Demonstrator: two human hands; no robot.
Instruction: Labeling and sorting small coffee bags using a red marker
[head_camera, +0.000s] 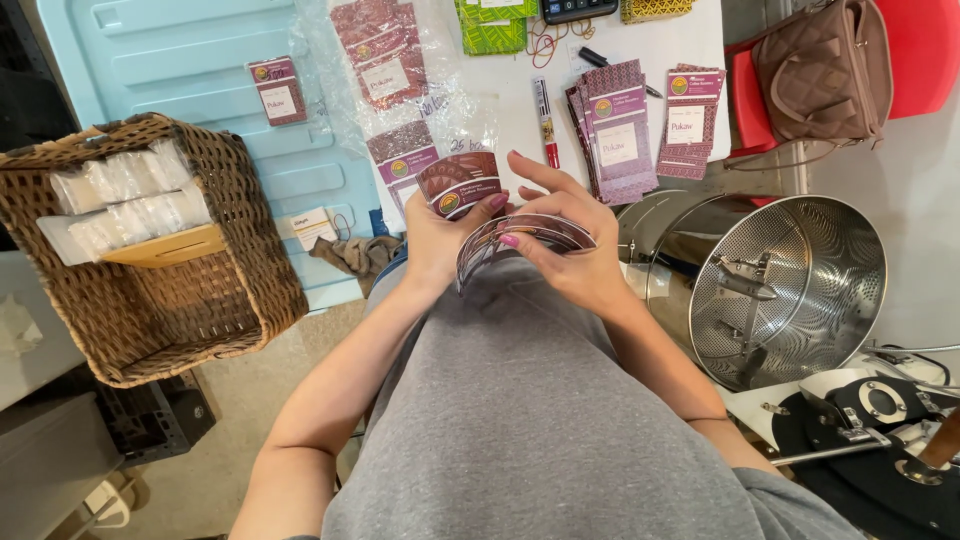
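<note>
Nearest, the right hand (565, 250) and left hand (440, 235) both grip a curved stack of maroon labels (520, 240), left thumb lifting the top label (458, 185); most remain unsorted. At twelve o'clock on the tabletop (690, 40), maroon label piles (615, 130) and bagged labels (385, 55).

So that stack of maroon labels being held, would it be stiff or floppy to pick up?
Probably floppy: the stack of labels bows into an arc between the left hand and right hand. Likely light, being thin sheets. The glossy faces may slide apart.
</note>
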